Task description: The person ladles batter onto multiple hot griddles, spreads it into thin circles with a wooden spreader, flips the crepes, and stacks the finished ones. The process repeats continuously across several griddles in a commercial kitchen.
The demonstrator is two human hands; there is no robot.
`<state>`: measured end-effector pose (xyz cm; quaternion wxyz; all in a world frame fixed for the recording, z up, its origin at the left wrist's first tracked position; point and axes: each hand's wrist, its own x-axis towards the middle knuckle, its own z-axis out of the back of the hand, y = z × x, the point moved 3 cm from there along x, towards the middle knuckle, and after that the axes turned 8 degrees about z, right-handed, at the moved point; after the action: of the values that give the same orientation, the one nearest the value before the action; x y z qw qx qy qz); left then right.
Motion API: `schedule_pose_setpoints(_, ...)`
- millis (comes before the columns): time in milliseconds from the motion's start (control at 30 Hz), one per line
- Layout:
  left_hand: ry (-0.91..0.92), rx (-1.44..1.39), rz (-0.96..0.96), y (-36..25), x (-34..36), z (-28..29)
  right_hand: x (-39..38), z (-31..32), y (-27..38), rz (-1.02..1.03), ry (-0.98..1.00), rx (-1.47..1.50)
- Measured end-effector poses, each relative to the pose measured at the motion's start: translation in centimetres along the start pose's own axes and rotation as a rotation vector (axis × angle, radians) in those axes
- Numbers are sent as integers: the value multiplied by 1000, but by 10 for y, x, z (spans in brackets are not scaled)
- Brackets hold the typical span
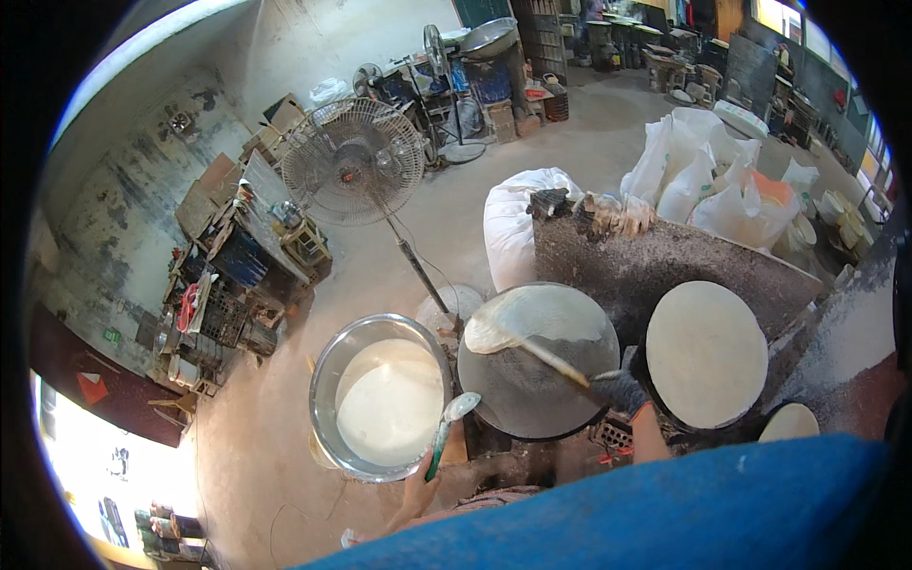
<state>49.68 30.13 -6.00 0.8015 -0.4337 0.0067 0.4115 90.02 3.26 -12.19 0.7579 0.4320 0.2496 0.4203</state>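
My left hand (419, 489) is closed around the green handle of a ladle (460, 408), whose pale bowl hangs between the steel basin and the griddle. Pale, creamy batter (389, 404) partly fills the wide steel basin (323, 361). In a dark glove, my right hand (619, 389) grips the wooden handle of a spreader (551, 361); its far end lies in the batter, so its shape is unclear. White batter (560, 309) covers the far part of the round dark griddle (532, 404), while the near part shows bare. To the right, a pale round sheet (708, 353) covers a second griddle.
A pedestal fan (353, 161) stands beyond the basin. Behind the griddles rises a sooty panel (655, 256) with rags on its edge. White sacks (532, 204) sit past it. Another pale round (790, 423) shows at the lower right. Cluttered shelves (237, 256) line the left wall.
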Motion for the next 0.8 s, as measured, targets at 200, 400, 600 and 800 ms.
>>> schedule_pose_setpoints(200,-10,-27,95,18,-5,-4,17,8,-47,-144,11,164)
schedule_pose_setpoints(400,-82,-117,114,34,-12,-4,10,-1,-47,129,247,59)
schedule_pose_setpoints(600,-50,-317,320,36,-37,1,82,23,-58,-156,-8,223)
schedule_pose_setpoints(800,-74,-418,360,63,-39,-5,20,11,-62,275,518,-84)
